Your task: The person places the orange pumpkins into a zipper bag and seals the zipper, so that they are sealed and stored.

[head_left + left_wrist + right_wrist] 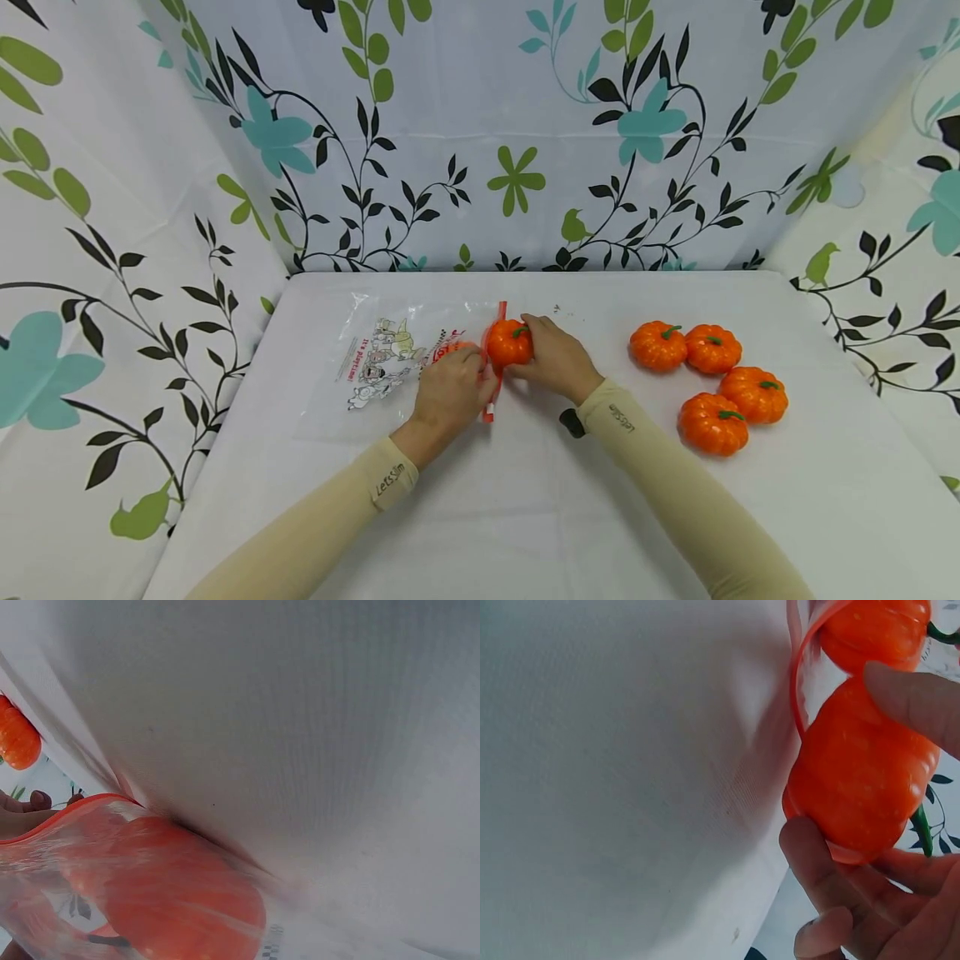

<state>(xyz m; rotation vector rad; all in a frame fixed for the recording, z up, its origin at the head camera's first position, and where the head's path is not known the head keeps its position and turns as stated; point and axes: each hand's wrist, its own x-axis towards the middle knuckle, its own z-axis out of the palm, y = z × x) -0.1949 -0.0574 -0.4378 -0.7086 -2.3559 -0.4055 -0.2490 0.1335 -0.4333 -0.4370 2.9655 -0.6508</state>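
Observation:
A transparent plastic bag (322, 400) with a red strip along its mouth lies on the table, its printed side up. My left hand (453, 387) pinches the bag's edge near the mouth. One small orange pumpkin (187, 900) is inside the bag, seen through the plastic in the left wrist view and partly hidden by my left hand in the head view. My right hand (558, 358) grips another orange pumpkin (862, 772) with a green stem, thumb on one side and fingers on the other. That pumpkin sits right at the bag's red-edged opening, close to the first one.
Several more orange pumpkins (712, 348) stand grouped on the right side of the white table (510, 533). A small black object (572, 422) lies beside my right wrist. Behind and at the sides hangs a leaf-patterned curtain (480, 125).

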